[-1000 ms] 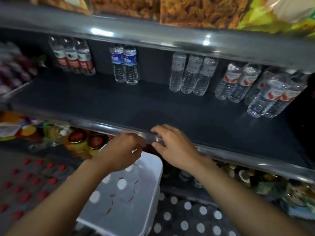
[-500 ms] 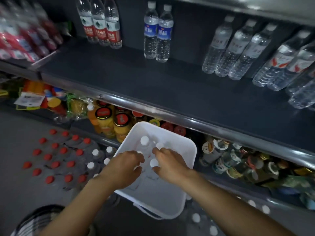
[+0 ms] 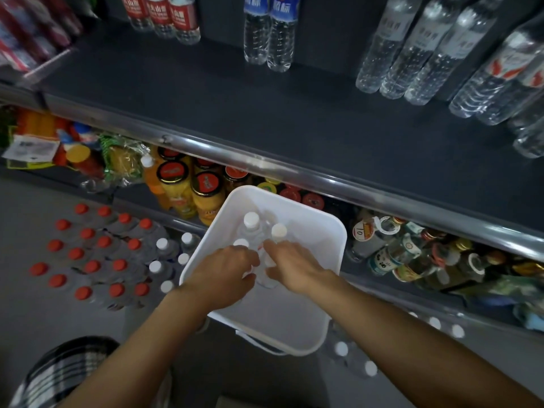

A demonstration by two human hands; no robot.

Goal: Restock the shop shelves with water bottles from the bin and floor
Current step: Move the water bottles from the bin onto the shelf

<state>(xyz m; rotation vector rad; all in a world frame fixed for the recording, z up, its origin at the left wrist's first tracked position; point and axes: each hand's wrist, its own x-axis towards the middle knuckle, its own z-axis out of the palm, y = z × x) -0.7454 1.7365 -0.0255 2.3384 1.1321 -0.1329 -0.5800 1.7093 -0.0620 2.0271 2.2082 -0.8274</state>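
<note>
A white plastic bin (image 3: 323, 228) stands on the floor below the dark shelf (image 3: 294, 122). Several clear water bottles with white caps (image 3: 251, 219) stand upright inside it. Both hands reach down into the bin. My left hand (image 3: 220, 272) curls its fingers round the neck of one white-capped bottle. Beside it, my right hand (image 3: 290, 267) curls round the neck of another bottle. The bottle bodies under the hands are mostly hidden. Red-label bottles (image 3: 164, 16), blue-label bottles (image 3: 269, 30) and clear bottles (image 3: 412, 51) stand at the back of the shelf.
A pack of red-capped bottles (image 3: 97, 254) stands on the floor at left, with white-capped bottles (image 3: 164, 260) between it and the bin. More white caps (image 3: 353, 360) show right of the bin. Jars (image 3: 188, 187) and small bottles (image 3: 412, 254) fill the lower shelf.
Both hands dropped from the shelf's front edge into the bin and closed on bottle necks. My view tilted down from the shelf to the bin and floor.
</note>
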